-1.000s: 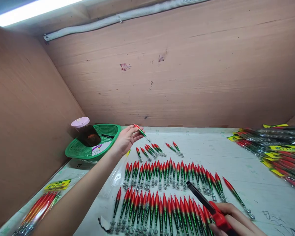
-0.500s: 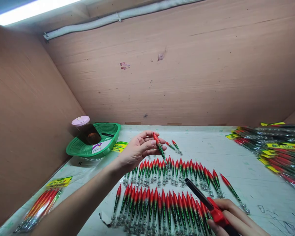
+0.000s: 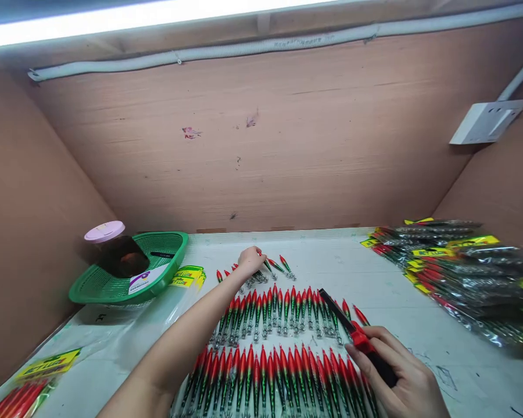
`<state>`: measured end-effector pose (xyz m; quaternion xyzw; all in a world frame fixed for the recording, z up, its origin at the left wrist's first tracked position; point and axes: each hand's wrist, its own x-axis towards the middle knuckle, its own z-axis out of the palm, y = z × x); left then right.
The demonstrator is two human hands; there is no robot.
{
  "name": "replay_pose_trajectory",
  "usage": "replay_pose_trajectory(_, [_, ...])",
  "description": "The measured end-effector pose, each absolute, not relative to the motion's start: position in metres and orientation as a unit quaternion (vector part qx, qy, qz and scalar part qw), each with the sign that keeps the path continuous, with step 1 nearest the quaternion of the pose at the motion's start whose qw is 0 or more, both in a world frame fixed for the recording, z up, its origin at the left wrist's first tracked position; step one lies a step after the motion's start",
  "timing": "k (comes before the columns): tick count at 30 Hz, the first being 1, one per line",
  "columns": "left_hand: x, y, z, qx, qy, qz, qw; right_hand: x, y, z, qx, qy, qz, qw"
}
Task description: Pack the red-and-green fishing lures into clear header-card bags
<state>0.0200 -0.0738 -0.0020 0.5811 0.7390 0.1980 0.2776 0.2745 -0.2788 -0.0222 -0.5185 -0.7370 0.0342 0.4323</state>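
Observation:
My left hand (image 3: 251, 261) reaches to the back of the table, its fingers pinched on a red-and-green squid jig (image 3: 267, 266) at the small back group. Part of that jig is hidden by the fingers. In my right hand (image 3: 396, 371), at the front right, is a red-and-black utility knife (image 3: 362, 341), its dark tip slanting up and left over the jigs. Beneath the hands lie two long rows of squid jigs, a middle row (image 3: 280, 305) and a front row (image 3: 264, 374), red ends pointing away and crown hooks toward me.
A green basket (image 3: 181, 255) at the left holds a lidded dark drink cup (image 3: 124, 257). Clear bags with yellow header cards (image 3: 189, 276) lie beside it. A bagged bundle (image 3: 47, 371) rests front left. Packed jigs (image 3: 453, 273) are piled at the right. Wooden walls (image 3: 287, 174) enclose the table.
My left hand has gone from holding a jig raised above the rows to the back group, lower down. The view has shifted right. My right hand keeps the knife.

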Motion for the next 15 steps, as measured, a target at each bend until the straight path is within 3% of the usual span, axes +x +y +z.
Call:
replay_pose_trajectory(4, [0.019, -0.081, 0.004, 0.62, 0.752, 0.151, 0.162, 0.304, -0.264, -0.028, -0.613, -0.676, -0.024, 0.408])
replay_pose_trajectory(8, [0.02, -0.13, 0.019, 0.692, 0.699, 0.154, 0.098, 0.335, -0.25, -0.037, -0.787, -0.568, -0.038, 0.238])
replay_pose_trajectory(11, [0.01, -0.195, 0.026, 0.767, 0.611, 0.182, 0.08, 0.344, -0.246, -0.044, -0.832, -0.529, -0.036, 0.164])
replay_pose_trajectory(15, [-0.023, -0.291, 0.018, 0.846, 0.421, 0.306, -0.114, 0.338, -0.248, -0.051, -0.859, -0.496, -0.04, 0.12])
